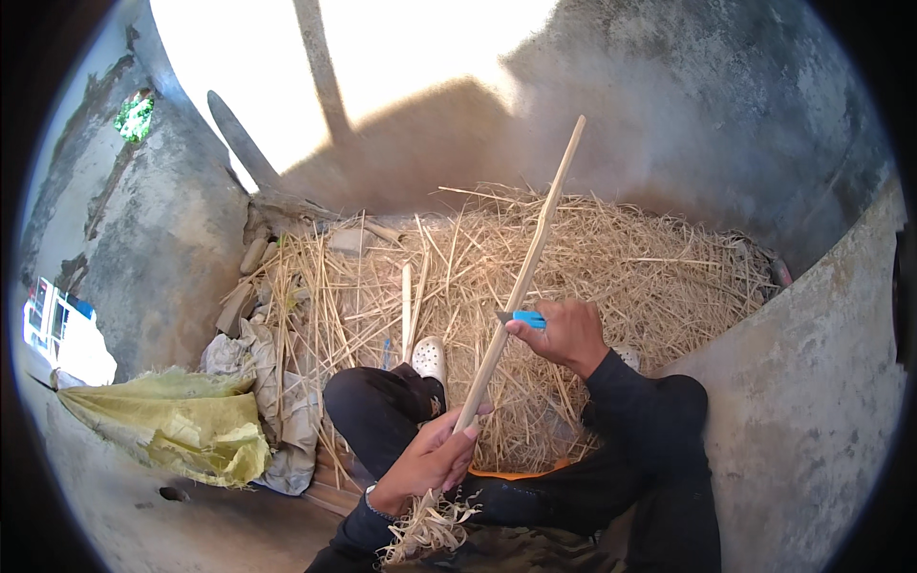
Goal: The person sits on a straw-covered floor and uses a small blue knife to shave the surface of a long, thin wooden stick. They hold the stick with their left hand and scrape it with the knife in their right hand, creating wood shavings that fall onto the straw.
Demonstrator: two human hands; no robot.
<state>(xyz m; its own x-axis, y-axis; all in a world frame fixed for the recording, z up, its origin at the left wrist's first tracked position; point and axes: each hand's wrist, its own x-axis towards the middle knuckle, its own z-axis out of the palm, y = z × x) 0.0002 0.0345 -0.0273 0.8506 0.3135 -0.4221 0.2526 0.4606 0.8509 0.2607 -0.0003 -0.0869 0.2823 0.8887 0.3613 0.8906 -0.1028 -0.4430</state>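
Note:
A long pale strip of wood or bamboo [538, 239] slants up and away from my lap, its far tip thin. My left hand [430, 463] is closed around its lower part. Below that hand hangs a bunch of curly shavings [427, 530]; how they join the strip is hidden. My right hand [573, 336] grips a blue box cutter [528, 319], thumb along its handle. The cutter's dark blade lies across the strip near its middle, seemingly touching it.
Straw-like shavings [650, 258] cover the floor. Another pale stick [407, 306] lies beyond my white clog [430, 360]. At left hangs a yellow sack [181, 420] beside crumpled pale cloth [287, 411]. Grey walls [812, 382] close in right and ahead, sunlit at the top.

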